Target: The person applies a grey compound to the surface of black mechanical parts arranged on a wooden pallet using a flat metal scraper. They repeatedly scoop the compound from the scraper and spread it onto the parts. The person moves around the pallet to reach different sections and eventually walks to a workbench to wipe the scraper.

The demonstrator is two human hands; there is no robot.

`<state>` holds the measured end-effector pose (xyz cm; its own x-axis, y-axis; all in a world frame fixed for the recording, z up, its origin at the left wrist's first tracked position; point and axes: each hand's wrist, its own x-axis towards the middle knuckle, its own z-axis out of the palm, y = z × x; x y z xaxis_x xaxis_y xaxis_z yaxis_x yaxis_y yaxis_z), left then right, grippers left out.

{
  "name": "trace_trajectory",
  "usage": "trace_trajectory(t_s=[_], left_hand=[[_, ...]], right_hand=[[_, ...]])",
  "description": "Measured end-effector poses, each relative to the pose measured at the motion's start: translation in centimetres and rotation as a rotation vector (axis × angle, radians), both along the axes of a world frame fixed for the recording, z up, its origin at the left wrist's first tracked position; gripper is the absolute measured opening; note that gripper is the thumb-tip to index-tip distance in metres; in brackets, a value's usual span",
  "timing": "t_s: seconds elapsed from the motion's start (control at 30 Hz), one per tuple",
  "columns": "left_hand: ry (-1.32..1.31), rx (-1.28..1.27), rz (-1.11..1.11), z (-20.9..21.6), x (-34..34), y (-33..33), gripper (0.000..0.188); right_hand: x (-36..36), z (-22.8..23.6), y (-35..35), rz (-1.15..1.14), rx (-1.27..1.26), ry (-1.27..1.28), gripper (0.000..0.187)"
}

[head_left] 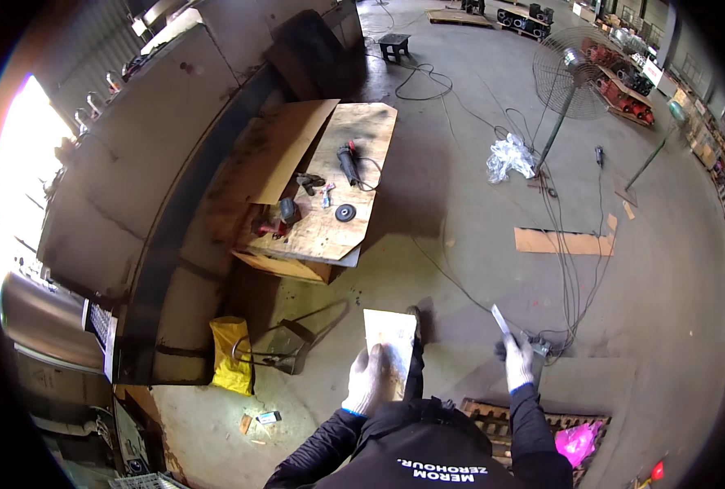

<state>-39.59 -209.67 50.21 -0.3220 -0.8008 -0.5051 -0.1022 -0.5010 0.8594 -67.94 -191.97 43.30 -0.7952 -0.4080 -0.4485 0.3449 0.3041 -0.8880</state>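
Observation:
My left hand [366, 381], in a white knit glove, grips a flat rectangular panel [389, 334] by its left edge. The panel is pale at the top and stained brown lower down; I cannot tell its material. Out to the right, my gloved right hand [519, 364] is closed round a thin, flat, pale strip [499, 319] that points up and forward. The strip's lower end is hidden in the hand, so its kind does not show. Both hands are in the air above the grey floor, apart from each other.
Ahead to the left, a wooden workbench [338, 236] carries an angle grinder [348, 165], a black disc [345, 213] and dark gloves [309, 182]. A yellow sack [231, 359] stands left. Cables [569, 285] cross the floor near a pedestal fan [560, 118]. A slatted pallet [489, 420] lies right.

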Motion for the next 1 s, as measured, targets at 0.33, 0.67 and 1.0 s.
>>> trace_trajectory(t_s=[0.33,0.67,1.0], left_hand=[[-0.056,-0.074,-0.185,0.6,-21.1,-22.0,0.045],[-0.007,-0.324,-0.224,1.4,-42.0,-37.0,0.038],[-0.037,-0.292,-0.108,5.1,-59.3,-51.9,0.050]], right_hand=[[-13.0,5.9,-19.3,-0.128,-0.175,-0.072,0.022],[-28.7,10.3,-36.5,0.004,-0.189,-0.227,0.022],[-49.4,15.4,-60.2,0.559,-0.179,-0.178,0.018]])
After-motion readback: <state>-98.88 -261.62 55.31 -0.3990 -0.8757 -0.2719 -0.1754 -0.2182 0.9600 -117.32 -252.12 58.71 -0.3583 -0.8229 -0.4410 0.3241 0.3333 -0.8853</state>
